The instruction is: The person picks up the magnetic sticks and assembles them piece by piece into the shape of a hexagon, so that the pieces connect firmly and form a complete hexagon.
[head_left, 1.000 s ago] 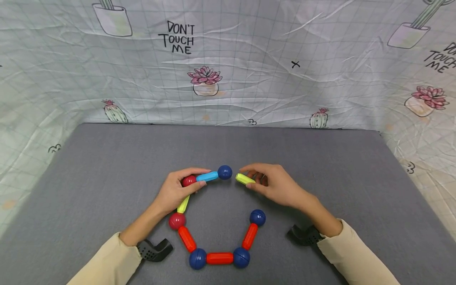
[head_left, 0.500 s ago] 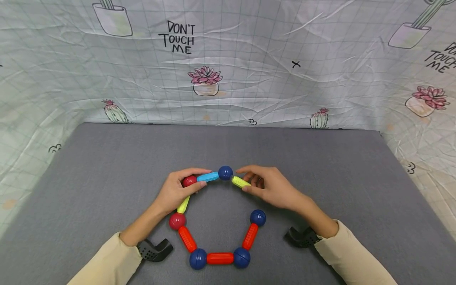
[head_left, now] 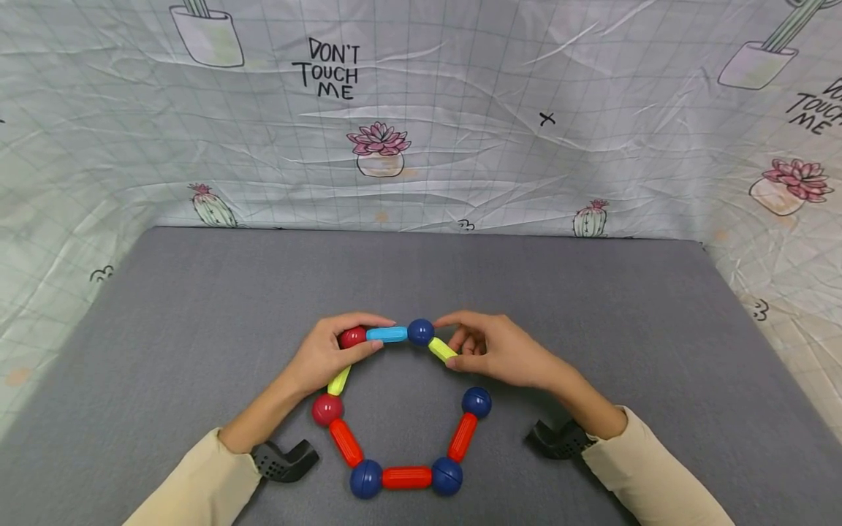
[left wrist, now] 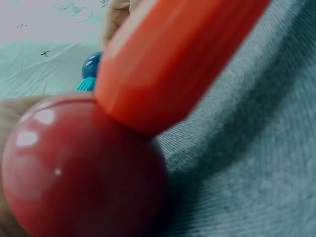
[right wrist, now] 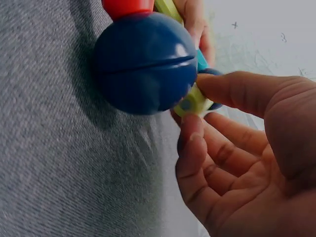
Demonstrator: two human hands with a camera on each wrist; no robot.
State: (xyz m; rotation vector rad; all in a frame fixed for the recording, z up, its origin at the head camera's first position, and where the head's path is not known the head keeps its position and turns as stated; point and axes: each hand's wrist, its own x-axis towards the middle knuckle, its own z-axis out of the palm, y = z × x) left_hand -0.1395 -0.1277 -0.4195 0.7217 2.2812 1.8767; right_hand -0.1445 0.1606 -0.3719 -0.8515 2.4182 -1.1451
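Note:
A chain of magnetic balls and rods curves into a ring with a gap at its right. My left hand (head_left: 322,354) grips the upper left part, around a red ball (head_left: 353,337) and the near end of a light blue rod (head_left: 387,334). At that rod's other end sits a dark blue ball (head_left: 421,332). Thumb and fingers of my right hand (head_left: 503,354) pinch a yellow-green rod (head_left: 442,349), its upper end against this ball. The rod's free end (right wrist: 186,104) faces the camera in the right wrist view. Below the right hand lies another dark blue ball (head_left: 476,402), ending the chain.
Red rods (head_left: 406,478) and dark blue balls (head_left: 365,478) form the near side on the grey table (head_left: 592,307). A lower red ball (left wrist: 84,173) fills the left wrist view. Behind stands a printed cloth (head_left: 487,146). Black wrist cameras (head_left: 286,462) hang by both sleeves.
The right hand brings the yellow-green rod leftward and down until its end meets the top dark blue ball. That ball and the light blue rod shift slightly down and right, and the rod levels out.

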